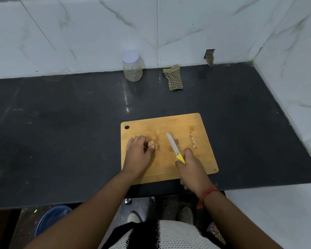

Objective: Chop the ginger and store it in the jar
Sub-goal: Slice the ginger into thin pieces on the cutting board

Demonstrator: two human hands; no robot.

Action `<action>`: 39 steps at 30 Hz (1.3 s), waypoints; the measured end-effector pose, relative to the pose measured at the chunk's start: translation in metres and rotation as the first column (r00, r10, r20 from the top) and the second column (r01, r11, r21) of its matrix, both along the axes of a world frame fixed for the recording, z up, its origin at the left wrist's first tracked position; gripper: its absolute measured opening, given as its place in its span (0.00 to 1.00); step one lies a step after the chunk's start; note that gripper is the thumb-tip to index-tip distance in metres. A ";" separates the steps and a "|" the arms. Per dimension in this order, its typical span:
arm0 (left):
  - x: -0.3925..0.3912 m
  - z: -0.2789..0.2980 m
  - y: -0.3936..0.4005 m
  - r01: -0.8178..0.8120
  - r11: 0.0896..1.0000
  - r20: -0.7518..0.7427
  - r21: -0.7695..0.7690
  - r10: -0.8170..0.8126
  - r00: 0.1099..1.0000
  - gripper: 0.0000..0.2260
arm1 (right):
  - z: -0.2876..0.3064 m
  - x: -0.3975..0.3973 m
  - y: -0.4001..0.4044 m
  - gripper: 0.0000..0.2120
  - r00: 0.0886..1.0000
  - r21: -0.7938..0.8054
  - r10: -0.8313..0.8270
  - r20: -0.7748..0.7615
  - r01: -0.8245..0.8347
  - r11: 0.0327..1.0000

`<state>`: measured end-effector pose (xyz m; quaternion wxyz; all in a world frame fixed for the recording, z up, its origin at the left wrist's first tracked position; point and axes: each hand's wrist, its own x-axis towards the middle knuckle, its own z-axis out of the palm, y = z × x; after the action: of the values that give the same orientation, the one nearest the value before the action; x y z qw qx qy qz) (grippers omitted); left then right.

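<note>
On the rectangular wooden chopping board [169,126], the left hand [139,152] is pinching a knobbly beige ginger piece [153,144]; the right hand [191,168] is gripping a yellow-handled steel knife [174,148].

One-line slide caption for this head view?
Left hand grips ginger on cutting board; right hand holds yellow-handled knife, lidded jar behind.

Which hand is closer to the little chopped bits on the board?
Right. The right hand, holding the knife, sits just below-left of the chopped bits. The left hand grips the ginger across the board.
</note>
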<state>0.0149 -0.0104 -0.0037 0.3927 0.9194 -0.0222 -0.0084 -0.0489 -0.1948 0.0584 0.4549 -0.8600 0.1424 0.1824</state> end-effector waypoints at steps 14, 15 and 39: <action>-0.008 0.009 0.013 0.158 0.940 0.025 0.303 -0.174 0.984 0.15 | 0.014 0.013 0.016 0.09 0.986 -0.051 0.145 -0.077 -0.149 0.987; -0.009 0.008 0.015 0.161 0.935 0.032 0.317 -0.180 0.983 0.14 | 0.015 0.014 0.017 0.09 0.984 -0.065 0.159 -0.076 -0.164 0.984; -0.010 0.001 0.000 0.004 0.953 0.010 0.302 -0.008 1.000 0.08 | 0.011 0.033 0.051 0.18 0.882 -0.355 0.441 -0.164 -0.470 0.808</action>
<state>0.0054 -0.0100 -0.0022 0.2476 0.9685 -0.0256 -0.0078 -0.0163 -0.1436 0.0698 0.2143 -0.9338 -0.0183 0.2860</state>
